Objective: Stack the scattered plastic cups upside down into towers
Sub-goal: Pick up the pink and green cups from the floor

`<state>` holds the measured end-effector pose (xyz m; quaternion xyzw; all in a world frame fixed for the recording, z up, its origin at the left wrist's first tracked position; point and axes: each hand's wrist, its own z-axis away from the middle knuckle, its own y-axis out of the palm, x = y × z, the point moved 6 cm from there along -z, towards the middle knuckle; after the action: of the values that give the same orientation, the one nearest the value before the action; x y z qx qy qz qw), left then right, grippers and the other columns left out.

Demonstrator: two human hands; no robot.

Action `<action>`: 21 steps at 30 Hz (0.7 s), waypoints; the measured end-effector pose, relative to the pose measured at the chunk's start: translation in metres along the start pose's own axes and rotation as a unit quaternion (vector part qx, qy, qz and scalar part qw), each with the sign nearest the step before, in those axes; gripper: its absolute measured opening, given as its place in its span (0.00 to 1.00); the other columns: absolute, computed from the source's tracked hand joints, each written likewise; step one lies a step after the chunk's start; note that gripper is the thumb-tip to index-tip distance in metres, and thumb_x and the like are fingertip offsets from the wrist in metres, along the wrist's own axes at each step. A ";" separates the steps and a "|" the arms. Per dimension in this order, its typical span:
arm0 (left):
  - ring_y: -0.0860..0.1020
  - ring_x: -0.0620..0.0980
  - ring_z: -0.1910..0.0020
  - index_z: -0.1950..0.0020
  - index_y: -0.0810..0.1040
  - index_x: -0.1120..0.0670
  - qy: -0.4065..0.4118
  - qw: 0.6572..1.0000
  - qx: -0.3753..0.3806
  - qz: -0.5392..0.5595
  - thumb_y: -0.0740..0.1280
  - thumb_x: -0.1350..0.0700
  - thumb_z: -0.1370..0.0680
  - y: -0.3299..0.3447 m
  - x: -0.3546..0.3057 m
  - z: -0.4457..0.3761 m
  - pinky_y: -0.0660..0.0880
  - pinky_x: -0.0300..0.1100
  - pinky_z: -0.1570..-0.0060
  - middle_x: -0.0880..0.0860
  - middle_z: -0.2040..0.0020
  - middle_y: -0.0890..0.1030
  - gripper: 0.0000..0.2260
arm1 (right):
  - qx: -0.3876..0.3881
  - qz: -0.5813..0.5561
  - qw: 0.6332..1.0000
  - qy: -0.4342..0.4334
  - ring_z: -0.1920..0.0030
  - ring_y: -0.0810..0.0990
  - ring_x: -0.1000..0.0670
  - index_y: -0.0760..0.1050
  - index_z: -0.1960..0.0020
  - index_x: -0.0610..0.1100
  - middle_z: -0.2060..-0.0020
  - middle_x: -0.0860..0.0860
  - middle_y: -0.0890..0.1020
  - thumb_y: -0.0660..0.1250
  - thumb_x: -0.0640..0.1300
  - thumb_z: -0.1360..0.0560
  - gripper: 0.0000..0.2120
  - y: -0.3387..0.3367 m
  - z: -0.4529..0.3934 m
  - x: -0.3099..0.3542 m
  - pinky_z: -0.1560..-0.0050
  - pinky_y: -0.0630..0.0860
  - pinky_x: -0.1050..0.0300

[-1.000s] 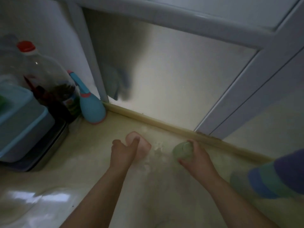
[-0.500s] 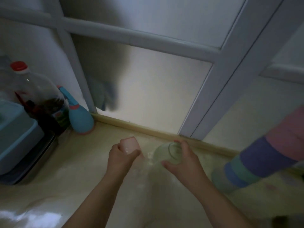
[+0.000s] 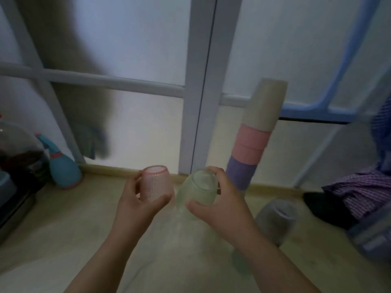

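Observation:
My left hand (image 3: 135,203) grips a frosted pink cup (image 3: 155,182), lifted off the floor. Right beside it, my right hand (image 3: 220,199) holds a pale green cup (image 3: 195,194) with its round end tilted toward the camera. The two cups nearly touch. A tower of upside-down cups (image 3: 252,134) stands behind my right hand by the door frame: beige on top, two pink below, purple under those; its base is hidden by my hand. A greyish cup (image 3: 276,220) lies on its side on the floor at the right.
A frosted sliding door (image 3: 135,121) closes off the back. At the left stand a teal spray bottle (image 3: 63,168) and a large clear bottle (image 3: 19,149). Checked cloth (image 3: 359,191) and a blue rack frame (image 3: 342,106) fill the right side.
Both hands lifted their cups off the floor and brought them together. The view swung right and up, revealing the cup tower and the greyish cup.

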<state>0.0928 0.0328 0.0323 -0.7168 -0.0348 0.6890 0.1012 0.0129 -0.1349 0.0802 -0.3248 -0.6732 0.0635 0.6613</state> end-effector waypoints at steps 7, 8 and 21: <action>0.76 0.45 0.48 0.39 0.68 0.45 0.075 0.994 0.076 0.023 0.76 0.50 0.43 0.067 -0.064 0.049 0.75 0.41 0.55 0.49 0.43 0.76 0.34 | -0.113 -0.022 0.993 -0.019 0.50 0.77 0.61 0.68 0.45 0.59 0.50 0.60 0.78 0.77 0.47 0.40 0.29 -0.113 0.047 -0.004 0.50 0.75 0.64; 0.76 0.45 0.48 0.38 0.68 0.46 0.076 0.993 0.081 0.028 0.77 0.51 0.41 0.075 -0.068 0.055 0.75 0.41 0.55 0.50 0.43 0.76 0.34 | -0.132 -0.025 0.991 -0.010 0.51 0.77 0.62 0.67 0.45 0.59 0.51 0.62 0.77 0.77 0.46 0.40 0.29 -0.129 0.052 -0.009 0.53 0.74 0.66; 0.76 0.43 0.48 0.44 0.68 0.44 0.071 0.992 0.094 0.049 0.74 0.51 0.43 0.107 -0.064 0.079 0.73 0.40 0.52 0.47 0.47 0.77 0.29 | -0.148 -0.016 0.986 0.069 0.49 0.78 0.53 0.68 0.41 0.49 0.48 0.53 0.79 0.77 0.43 0.38 0.29 -0.151 0.046 -0.090 0.51 0.74 0.60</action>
<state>0.0019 -0.0758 0.0720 -0.7520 0.0728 0.6407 0.1367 -0.0912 -0.2837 0.0762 -0.4122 -0.6327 -0.0700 0.6518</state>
